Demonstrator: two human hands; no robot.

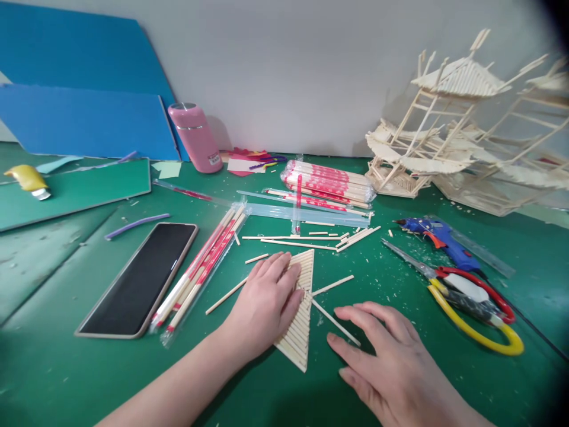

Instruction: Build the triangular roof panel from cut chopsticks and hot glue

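Note:
My left hand (269, 293) lies over a triangular panel of wooden sticks (300, 338), fingers bent down on it and holding it on the green table. The hand covers the panel's left middle part. To the right, my right hand (386, 356) is open, thumb and fingers apart. A loose thin stick (338, 323) runs from the panel's right edge into the gap between that thumb and forefinger; I cannot tell whether they touch it. Another short stick (333, 285) points away to the upper right. Left of my left hand, a stick (226, 296) pokes out.
On the right lie scissors (475, 302) and a blue glue gun (444, 240); stick-built towers (427, 136) stand behind. Wrapped chopsticks (202, 267) and a phone (137, 281) are at left. Further back are a chopstick bundle (329, 181), a pink flask (195, 139) and a yellow cutter (29, 181).

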